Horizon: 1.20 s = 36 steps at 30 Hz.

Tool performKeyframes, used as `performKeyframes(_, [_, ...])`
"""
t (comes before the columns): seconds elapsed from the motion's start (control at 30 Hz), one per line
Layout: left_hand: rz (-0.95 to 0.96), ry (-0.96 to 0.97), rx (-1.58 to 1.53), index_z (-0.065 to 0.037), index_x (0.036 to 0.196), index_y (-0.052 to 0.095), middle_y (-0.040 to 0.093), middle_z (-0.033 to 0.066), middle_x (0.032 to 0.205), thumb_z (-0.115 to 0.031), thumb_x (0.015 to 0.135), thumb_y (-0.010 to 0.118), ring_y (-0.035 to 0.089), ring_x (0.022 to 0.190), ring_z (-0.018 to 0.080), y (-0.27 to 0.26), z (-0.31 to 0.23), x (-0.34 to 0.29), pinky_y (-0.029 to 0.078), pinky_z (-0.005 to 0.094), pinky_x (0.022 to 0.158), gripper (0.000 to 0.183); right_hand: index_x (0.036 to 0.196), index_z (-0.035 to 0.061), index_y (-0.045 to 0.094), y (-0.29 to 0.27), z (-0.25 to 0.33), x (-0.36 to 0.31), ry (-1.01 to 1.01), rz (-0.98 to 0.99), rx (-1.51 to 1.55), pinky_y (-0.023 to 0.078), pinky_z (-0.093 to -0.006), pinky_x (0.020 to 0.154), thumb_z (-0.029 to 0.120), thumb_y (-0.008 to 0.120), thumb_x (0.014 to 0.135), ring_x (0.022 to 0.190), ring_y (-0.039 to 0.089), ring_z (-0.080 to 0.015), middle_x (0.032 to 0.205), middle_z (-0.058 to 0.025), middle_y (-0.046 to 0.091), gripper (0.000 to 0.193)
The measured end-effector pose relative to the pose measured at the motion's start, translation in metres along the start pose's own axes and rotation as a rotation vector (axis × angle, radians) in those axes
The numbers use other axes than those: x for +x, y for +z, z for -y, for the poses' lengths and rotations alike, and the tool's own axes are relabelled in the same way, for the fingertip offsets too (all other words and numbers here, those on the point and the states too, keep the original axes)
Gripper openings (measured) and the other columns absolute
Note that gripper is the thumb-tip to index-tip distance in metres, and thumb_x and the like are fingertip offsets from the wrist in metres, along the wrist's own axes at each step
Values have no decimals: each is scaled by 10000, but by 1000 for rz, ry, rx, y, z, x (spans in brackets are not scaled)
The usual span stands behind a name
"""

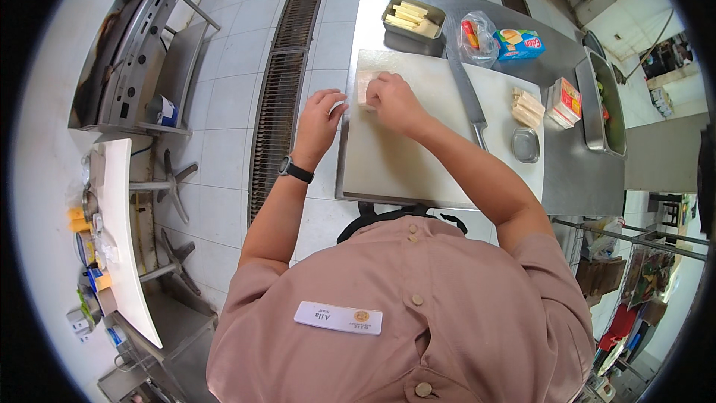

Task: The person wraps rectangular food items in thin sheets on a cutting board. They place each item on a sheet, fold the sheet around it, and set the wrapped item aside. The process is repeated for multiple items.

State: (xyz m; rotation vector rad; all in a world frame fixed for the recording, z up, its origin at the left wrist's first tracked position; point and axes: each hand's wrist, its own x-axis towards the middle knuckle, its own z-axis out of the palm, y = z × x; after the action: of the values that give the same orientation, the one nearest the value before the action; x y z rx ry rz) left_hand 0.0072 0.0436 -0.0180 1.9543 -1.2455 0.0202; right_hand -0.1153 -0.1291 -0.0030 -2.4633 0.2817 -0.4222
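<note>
Though white-tiled, room point(224, 157) with steel table point(582, 183)

Bright, fairly even light fills the middle. Below the right hand point(395, 102), a soft shadow falls on the cutting board point(373, 172); the steel table point(375, 11) gleams near 12 o'clock. At 9 o'clock the white tabletop point(119, 231) bows. Black rims the corners; small detail near 4 o'clock seems soft.

A head-worn fisheye looks down closely over chest point(477, 306) and worktable point(582, 186).

pale block point(364, 88) — partly hidden by right hand point(394, 103) | shirt point(298, 366) — cut off below
</note>
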Motion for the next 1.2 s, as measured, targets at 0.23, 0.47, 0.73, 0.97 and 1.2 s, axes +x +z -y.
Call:
performKeyframes(0.23, [-11, -1, -84, -60, 1127, 691, 666, 114, 1186, -134, 917, 706, 649, 1030, 271, 9, -9, 14, 557, 332, 822, 223, 1023, -17, 552, 4, -12, 16, 303, -275, 288, 484, -480, 819, 67, 549, 941, 879, 614, -426, 942, -256, 642, 118])
performKeyframes(0.47, [-6, -221, -446, -79, 1237, 629, 635, 106, 1207, -165, 954, 684, 640, 1059, 209, 20, -44, 36, 539, 322, 871, 301, 1101, 46, 518, -58, -28, 21, 614, -317, 1114, 571, -407, 768, 173, 548, 1021, 957, 661, -219, 1029, -57, 595, 153])
performKeyframes(0.73, [244, -555, -1241, -72, 1334, 535, 639, 68, 1103, -97, 976, 633, 614, 918, 107, 51, -77, 31, 525, 264, 785, 372, 1230, 27, 459, -80, -6, -56, 768, -261, 1311, 605, -431, 840, 96, 577, 979, 962, 668, -227, 1109, -138, 602, 286])
performKeyframes(0.97, [483, -375, -585, -25, 1135, 676, 678, 71, 1016, -80, 933, 675, 634, 795, 117, 74, -85, -16, 521, 256, 740, 209, 1314, 49, 447, -60, 0, -132, 704, -119, 624, 572, -317, 747, -23, 641, 868, 912, 635, -196, 1110, -144, 551, 492])
performKeyframes(1.2, [335, -310, -513, -71, 1303, 530, 410, 128, 1327, -70, 868, 745, 602, 1097, 222, 65, -98, -46, 571, 340, 885, 486, 1137, 41, 555, -79, -26, -107, 322, -51, -6, 517, -420, 808, 33, 678, 853, 920, 621, -348, 1048, -182, 590, 310])
